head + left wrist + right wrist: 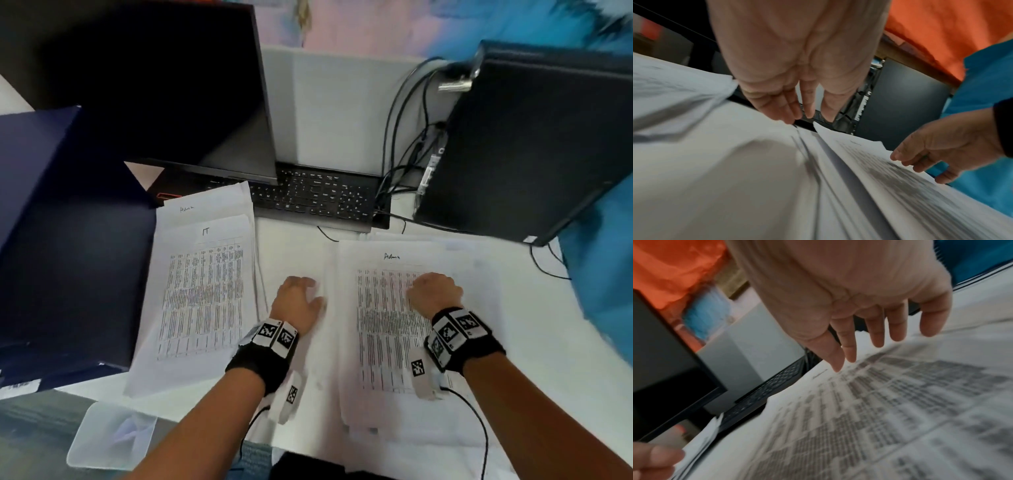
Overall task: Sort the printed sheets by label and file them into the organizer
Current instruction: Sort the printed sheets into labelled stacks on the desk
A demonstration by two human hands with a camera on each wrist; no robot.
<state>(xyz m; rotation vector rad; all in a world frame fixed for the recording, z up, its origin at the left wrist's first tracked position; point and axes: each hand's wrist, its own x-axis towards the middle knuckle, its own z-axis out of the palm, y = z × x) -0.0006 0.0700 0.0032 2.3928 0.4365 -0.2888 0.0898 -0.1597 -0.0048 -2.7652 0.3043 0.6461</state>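
I have two lots of paper going on the bench (294, 246). To my left lies the sorted pile (205, 284), its top sheet headed "IT" with another headed what looks like "Admin" peeking out behind it, pushed up against the dark blue organizer (68, 240) so that filing is a short reach, I judge. In front of me on the right is the unsorted stack (411, 325), its edges fanned and uneven, and the top sheet (387, 329) also reads something like "Admin" (the handwriting is small, so I hold that loosely). The stack's far edge lies close to the keyboard (315, 198), with the dark monitor (178, 85) behind and the computer tower (534, 137) off to the right.

My right hand (433, 291) is over the printed table on that top sheet. Its fingers (877, 331) are spread and only gently bent, holding nothing; the tips look to be just at the paper, though I cannot tell whether they press it. My left hand (298, 298) is beside the stack's left edge, over plain white paper, with its fingers (785, 107) straight, close together and pointing down, gripping nothing. I judge it is steadying that edge while the right gets ready to slide the top sheet off.
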